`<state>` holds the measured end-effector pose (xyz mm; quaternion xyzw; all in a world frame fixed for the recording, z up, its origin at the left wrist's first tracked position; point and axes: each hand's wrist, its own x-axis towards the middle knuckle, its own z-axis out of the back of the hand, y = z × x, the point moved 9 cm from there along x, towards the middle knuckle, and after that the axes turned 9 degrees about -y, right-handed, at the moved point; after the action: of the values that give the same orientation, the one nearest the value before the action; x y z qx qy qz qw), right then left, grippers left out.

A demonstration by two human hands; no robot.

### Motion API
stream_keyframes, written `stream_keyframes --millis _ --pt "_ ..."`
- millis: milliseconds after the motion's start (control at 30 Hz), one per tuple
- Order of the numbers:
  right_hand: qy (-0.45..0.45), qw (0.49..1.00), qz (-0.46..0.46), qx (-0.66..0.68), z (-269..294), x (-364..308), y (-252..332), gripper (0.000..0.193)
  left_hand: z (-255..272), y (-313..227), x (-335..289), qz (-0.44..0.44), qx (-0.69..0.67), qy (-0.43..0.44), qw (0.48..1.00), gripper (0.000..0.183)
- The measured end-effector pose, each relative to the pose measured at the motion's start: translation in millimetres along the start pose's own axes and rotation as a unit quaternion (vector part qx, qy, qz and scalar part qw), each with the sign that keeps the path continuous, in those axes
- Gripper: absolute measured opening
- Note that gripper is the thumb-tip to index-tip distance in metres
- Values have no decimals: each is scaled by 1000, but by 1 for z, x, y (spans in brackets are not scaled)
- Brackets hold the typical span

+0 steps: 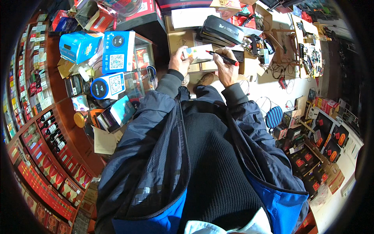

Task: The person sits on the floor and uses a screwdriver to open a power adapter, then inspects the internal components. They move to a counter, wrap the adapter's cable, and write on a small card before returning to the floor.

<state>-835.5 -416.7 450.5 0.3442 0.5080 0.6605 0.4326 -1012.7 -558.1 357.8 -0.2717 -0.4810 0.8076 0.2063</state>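
My left hand (179, 62) is closed on the left end of a small white box or card (201, 54) with a coloured print near my fingers. I cannot tell which of the two it is. In my closed right hand (226, 71) lies a marker pen (228, 59) with a black barrel and red ends. Its left tip points at the white piece's right part; whether it touches is too small to tell. Both hands are over the front edge of a cluttered table, and a long black box (222, 30) lies just beyond them.
At left, a glass counter carries blue payment-code stands (119, 52) and a blue box (80, 46). Shelves of bottles (52, 130) and red boxes line the far left. Loose cables (278, 64) and a blue striped stool (274, 117) are at right, with stacked boxes (306, 158) below.
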Motion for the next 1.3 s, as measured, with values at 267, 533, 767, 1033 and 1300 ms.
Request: stream_keyframes --millis 267,533,767,1033,1300 --pt "-23 990 -98 94 29 5 -13 19 5 -10 0 -75 22 -43 996 40" --pt "9 997 -44 64 11 -9 -10 20 4 -9 3 -44 23 -33 998 36" --pt "40 999 3 -17 1 -9 -13 21 -4 13 11 -49 -11 -22 998 35" --pt "32 999 -15 -4 3 -9 -20 21 -11 23 10 2 -88 -5 996 34" --pt "23 998 15 -54 3 -9 -22 21 -10 23 11 -12 -57 -5 998 34"
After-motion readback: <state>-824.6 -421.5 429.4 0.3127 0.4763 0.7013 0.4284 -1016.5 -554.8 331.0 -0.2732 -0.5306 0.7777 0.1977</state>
